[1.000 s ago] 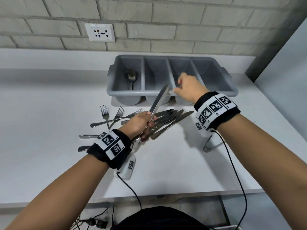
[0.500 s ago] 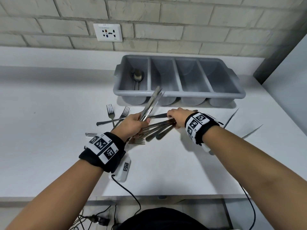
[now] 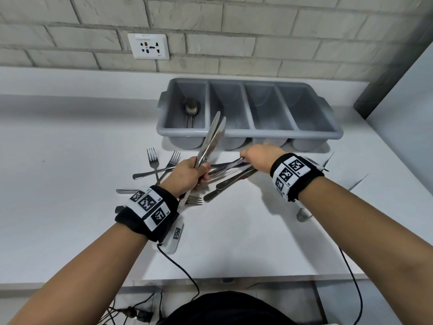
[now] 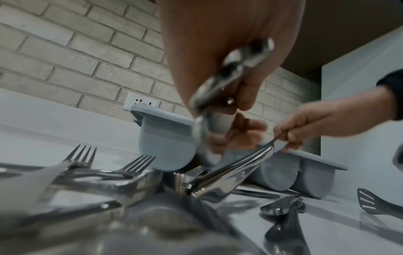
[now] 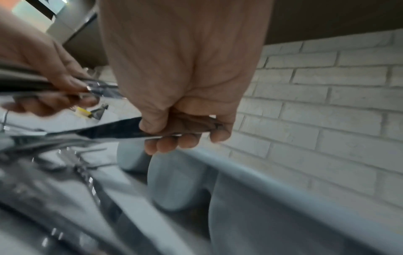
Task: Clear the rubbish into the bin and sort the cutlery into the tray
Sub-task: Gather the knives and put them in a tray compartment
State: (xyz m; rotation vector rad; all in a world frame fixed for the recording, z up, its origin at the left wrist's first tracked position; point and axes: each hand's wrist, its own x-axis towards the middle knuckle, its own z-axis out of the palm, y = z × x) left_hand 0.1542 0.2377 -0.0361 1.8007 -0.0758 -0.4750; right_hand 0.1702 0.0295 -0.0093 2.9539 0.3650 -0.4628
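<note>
Head view: bright, even overhead light, soft shadows under the arms on the white counter (image 3: 70, 184), brick wall (image 3: 234, 24) bowed at the edges | Wrist views: dimmer, grainy, cutlery pile (image 4: 109, 181) smeared by blur, glare streaks on steel

Grey tray (image 3: 248, 133), silver cutlery (image 3: 230, 181), white counter (image 3: 70, 184), black-and-white checkered wristbands (image 3: 147, 207).

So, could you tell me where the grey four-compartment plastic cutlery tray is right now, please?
In the head view the grey four-compartment plastic cutlery tray sits at the back of the white counter, right of centre, below the brick wall and just beyond the right hand.
</note>
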